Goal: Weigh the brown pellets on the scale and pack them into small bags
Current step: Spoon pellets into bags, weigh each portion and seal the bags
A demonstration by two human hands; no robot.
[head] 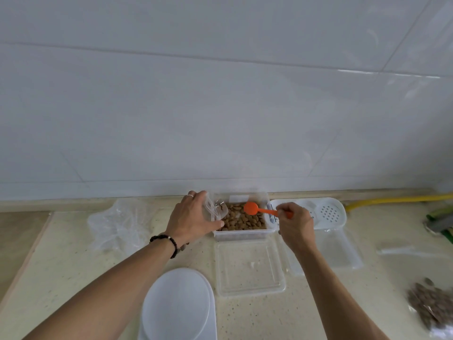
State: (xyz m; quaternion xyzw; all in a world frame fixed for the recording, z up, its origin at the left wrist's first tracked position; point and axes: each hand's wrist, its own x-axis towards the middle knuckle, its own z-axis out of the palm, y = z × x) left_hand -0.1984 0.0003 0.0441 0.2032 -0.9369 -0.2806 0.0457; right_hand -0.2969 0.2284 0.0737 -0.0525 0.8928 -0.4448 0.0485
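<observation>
Clear small bag between left fingers

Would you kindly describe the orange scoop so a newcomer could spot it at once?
Find the clear tub of brown pellets at the counter's back edge by the wall. Above it, the right hand grips the orange scoop, the only brightly coloured utensil among clear and white plastic.

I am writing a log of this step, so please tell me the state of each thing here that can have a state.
Left hand: holds a small clear bag, open, a few pellets inside.
Right hand: grips the orange scoop by its handle, bowl over the pellets.
Pellet box: lid off, holds brown pellets.
Clear lid: lies flat before the box.
Filled bags: lie at the right edge.
</observation>
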